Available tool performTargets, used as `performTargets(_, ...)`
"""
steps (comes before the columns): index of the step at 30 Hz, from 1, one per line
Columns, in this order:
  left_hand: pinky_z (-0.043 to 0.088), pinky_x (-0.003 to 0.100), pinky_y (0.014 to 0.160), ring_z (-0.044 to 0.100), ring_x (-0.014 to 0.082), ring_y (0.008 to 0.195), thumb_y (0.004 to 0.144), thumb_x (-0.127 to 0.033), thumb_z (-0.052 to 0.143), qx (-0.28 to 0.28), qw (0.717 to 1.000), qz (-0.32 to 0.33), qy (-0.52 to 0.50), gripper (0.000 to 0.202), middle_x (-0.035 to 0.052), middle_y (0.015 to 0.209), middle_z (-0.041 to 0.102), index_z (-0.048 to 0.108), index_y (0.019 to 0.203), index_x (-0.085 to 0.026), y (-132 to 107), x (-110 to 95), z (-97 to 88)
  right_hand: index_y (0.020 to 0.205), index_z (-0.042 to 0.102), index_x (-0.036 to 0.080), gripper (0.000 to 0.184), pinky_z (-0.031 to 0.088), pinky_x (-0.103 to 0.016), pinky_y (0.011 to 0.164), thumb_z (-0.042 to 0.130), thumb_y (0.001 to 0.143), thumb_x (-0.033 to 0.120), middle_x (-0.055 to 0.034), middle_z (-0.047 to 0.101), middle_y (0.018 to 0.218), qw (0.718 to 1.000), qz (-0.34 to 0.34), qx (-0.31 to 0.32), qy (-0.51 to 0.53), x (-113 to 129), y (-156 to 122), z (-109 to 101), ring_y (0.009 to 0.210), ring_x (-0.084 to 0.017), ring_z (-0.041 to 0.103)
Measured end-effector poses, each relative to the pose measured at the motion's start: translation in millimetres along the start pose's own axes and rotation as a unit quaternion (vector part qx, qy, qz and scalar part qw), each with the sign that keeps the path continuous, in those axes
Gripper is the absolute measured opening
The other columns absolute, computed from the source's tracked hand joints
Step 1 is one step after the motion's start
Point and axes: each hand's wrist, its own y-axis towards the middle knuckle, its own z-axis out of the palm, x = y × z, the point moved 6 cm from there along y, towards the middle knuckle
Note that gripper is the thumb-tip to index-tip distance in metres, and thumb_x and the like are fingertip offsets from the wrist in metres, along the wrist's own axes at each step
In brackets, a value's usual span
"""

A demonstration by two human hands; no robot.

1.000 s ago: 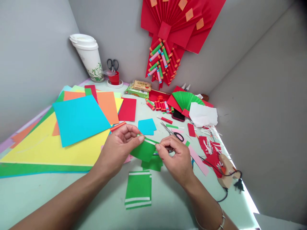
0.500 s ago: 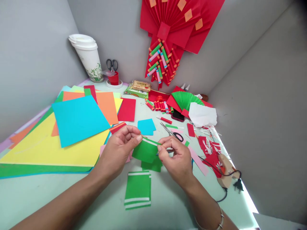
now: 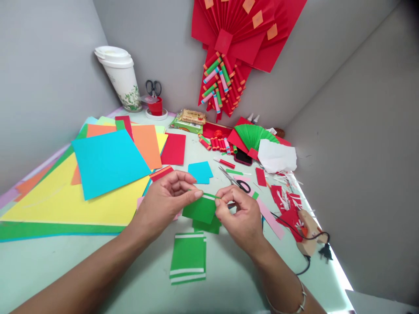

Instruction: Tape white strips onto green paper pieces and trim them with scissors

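Observation:
Between my two hands hangs a green paper piece [image 3: 199,211] with a white strip along its top edge. My left hand [image 3: 166,196] pinches it at the upper left, the thumb lying along the top edge over part of the strip. At the upper right corner, my right hand [image 3: 240,213] grips the same paper between thumb and fingers. Partly hidden behind it lies more green paper [image 3: 207,226]. Nearer to me on the table is a small stack of green rectangles [image 3: 188,257] with white strips at top and bottom.
Large coloured sheets [image 3: 108,163] spread at the left. Scissors [image 3: 242,185] with open blades lie beyond my right hand. A glue gun [image 3: 307,235] with its cord sits at right. Rolled paper tubes [image 3: 220,145], a green paper fan [image 3: 253,137] and a lidded cup [image 3: 121,78] stand farther back.
My left thumb has slid rightward along the top edge of the green paper, covering more of the white strip. My right hand keeps its place.

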Motion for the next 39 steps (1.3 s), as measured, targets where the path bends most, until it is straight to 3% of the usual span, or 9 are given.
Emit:
performTargets(7, 0.049, 0.023, 0.062, 0.063, 0.0144, 0.067, 0.076, -0.038, 0.078, 0.007, 0.999, 0.034, 0.015, 0.023, -0.0024, 0.072, 0.065, 0.063, 0.083, -0.022, 1.7, -4.8, -1.6, 0.061, 0.053, 0.022, 0.018, 0.048, -0.026, 0.056, 0.057, 0.076, 0.014, -0.0002, 0.067, 0.071, 1.000, 0.019, -0.008, -0.002, -3.2, 2.6, -3.5, 0.062, -0.014, 0.060)
performTargets(11, 0.051, 0.025, 0.066, 0.067, 0.0172, 0.075, 0.073, -0.040, 0.079, 0.028, 0.999, 0.016, 0.002, 0.031, 0.0003, 0.081, 0.072, 0.065, 0.094, -0.022, 0.8, -6.9, 2.7, 0.062, 0.052, 0.022, 0.018, 0.047, -0.026, 0.056, 0.058, 0.076, 0.013, 0.0000, 0.067, 0.072, 1.000, 0.013, -0.003, -0.005, -3.9, 2.5, -4.4, 0.061, -0.014, 0.058)
performTargets(15, 0.050, 0.025, 0.063, 0.067, 0.0177, 0.074, 0.064, -0.034, 0.086, 0.054, 0.998, -0.004, 0.020, 0.037, 0.0011, 0.082, 0.075, 0.066, 0.092, -0.023, -1.3, -5.0, 8.7, 0.063, 0.052, 0.023, 0.018, 0.048, -0.026, 0.057, 0.059, 0.076, 0.012, -0.0002, 0.067, 0.072, 1.000, -0.001, 0.023, 0.003, -1.3, 0.1, 0.8, 0.063, -0.014, 0.060)
performTargets(19, 0.045, 0.023, 0.058, 0.063, 0.0152, 0.066, 0.068, -0.039, 0.083, 0.056, 0.997, -0.016, 0.045, 0.027, 0.0004, 0.074, 0.073, 0.068, 0.083, -0.022, 0.0, 1.1, 5.7, 0.063, 0.053, 0.022, 0.018, 0.048, -0.025, 0.057, 0.059, 0.076, 0.011, -0.0001, 0.067, 0.074, 0.999, 0.003, 0.035, 0.006, -1.4, -0.2, 1.5, 0.064, -0.013, 0.061)
performTargets(23, 0.040, 0.021, 0.051, 0.060, 0.0142, 0.063, 0.073, -0.043, 0.079, 0.077, 0.995, -0.040, 0.054, 0.026, 0.0001, 0.075, 0.072, 0.070, 0.088, -0.025, 2.6, 6.4, 2.3, 0.062, 0.053, 0.022, 0.019, 0.047, -0.025, 0.056, 0.059, 0.076, 0.011, 0.0003, 0.067, 0.073, 0.999, 0.015, 0.038, 0.009, -3.2, 2.4, -1.8, 0.064, -0.013, 0.060)
performTargets(28, 0.040, 0.021, 0.051, 0.058, 0.0145, 0.064, 0.076, -0.045, 0.075, 0.095, 0.993, -0.022, 0.063, 0.025, -0.0002, 0.074, 0.069, 0.069, 0.091, -0.025, 4.2, 3.7, 2.8, 0.062, 0.054, 0.021, 0.018, 0.045, -0.024, 0.055, 0.059, 0.075, 0.010, 0.0002, 0.067, 0.072, 0.999, 0.024, 0.039, 0.017, -3.4, 2.8, -1.9, 0.063, -0.013, 0.060)
performTargets(32, 0.042, 0.022, 0.053, 0.059, 0.0153, 0.066, 0.078, -0.043, 0.074, 0.082, 0.993, -0.015, 0.088, 0.025, -0.0013, 0.069, 0.068, 0.066, 0.092, -0.024, 3.5, 0.7, 1.6, 0.062, 0.054, 0.021, 0.018, 0.044, -0.023, 0.055, 0.059, 0.075, 0.011, 0.0001, 0.067, 0.073, 0.999, 0.029, 0.038, 0.022, -4.3, 2.4, -1.5, 0.063, -0.012, 0.059)
performTargets(39, 0.047, 0.023, 0.063, 0.065, 0.0166, 0.077, 0.079, -0.045, 0.073, 0.078, 0.994, -0.019, 0.069, 0.027, -0.0009, 0.081, 0.072, 0.067, 0.096, -0.025, -0.4, -1.8, 2.6, 0.063, 0.053, 0.021, 0.018, 0.044, -0.023, 0.056, 0.058, 0.076, 0.010, 0.0004, 0.066, 0.074, 0.998, 0.032, 0.042, 0.028, -7.0, 3.5, -2.2, 0.065, -0.012, 0.060)
